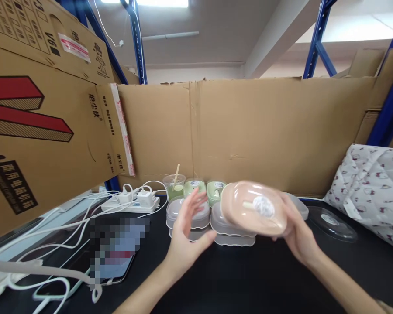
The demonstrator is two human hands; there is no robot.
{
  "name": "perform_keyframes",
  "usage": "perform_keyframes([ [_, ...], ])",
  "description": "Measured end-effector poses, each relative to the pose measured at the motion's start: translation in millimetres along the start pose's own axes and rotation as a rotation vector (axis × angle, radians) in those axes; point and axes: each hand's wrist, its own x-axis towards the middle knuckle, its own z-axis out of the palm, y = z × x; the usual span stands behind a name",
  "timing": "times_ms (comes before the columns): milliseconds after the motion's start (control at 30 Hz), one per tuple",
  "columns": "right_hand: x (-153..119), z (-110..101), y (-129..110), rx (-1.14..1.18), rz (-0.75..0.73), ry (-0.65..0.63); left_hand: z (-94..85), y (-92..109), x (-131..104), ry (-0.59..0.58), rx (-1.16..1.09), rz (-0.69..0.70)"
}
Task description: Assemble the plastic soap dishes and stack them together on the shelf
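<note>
Between the hands: clear lid [253, 208], tilted, gripped at its far edge by right hand [298, 235]. Left hand [186, 235] spread open, just beside it, not touching. Probably light, thin, flexible plastic, slick; hold by rim. Tubs [190, 213] just beyond.

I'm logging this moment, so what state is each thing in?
Right hand: holds pink container, tilted up.
Pink container: lifted, lidded.
Left hand: open, empty.
Clear containers: stacked, lidded.
Plastic cup: upright, stick inside.
Power strip: chargers plugged in.
</note>
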Motion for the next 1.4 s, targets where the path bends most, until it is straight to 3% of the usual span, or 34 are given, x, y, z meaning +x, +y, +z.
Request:
perform_keyframes([
  [133, 21.6, 2.6, -34.8, 0.136, 0.183, 0.206, -15.9, -9.9, 17.3, 0.143, 0.656, 0.272],
  [267, 54.3, 17.5, -53.4, 0.152, 0.273, 0.106, -24.8, -29.4, 24.5, 0.143, 1.047, 0.377],
  [400, 94.7, 40.5, -44.1, -0.01, 0.301, -0.059, -25.9, -42.3, 23.2, 0.099, 1.152, 0.373],
  [533, 119.9, 64.1, -29.9, -0.087, 0.372, -0.099, -25.3, -44.8, 21.5, 0.068, 1.17, 0.374],
  [900, 118.0, 92.8, -23.3, -0.333, 0.421, -0.263, -24.2, -42.5, 21.4, 0.036, 1.161, 0.282],
  [1067, 126.9, 79.6, -15.9, -0.547, 0.358, -0.274, -26.2, -47.6, 21.5, 0.058, 1.198, 0.384],
  [1267, 135.1, 26.4, 8.5, -0.826, 0.286, -0.349, -23.9, -42.9, 22.0, 0.101, 1.22, 0.579],
  [1333, 127.5, 12.2, 20.0, -0.886, 0.261, -0.429, -19.3, -34.1, 21.1, 0.066, 1.16, 0.676],
  [1400, 117.2, 3.5, 31.6, -0.931, 0.26, -0.506, -13.8, -24.9, 18.8, -0.04, 1.069, 0.763],
])
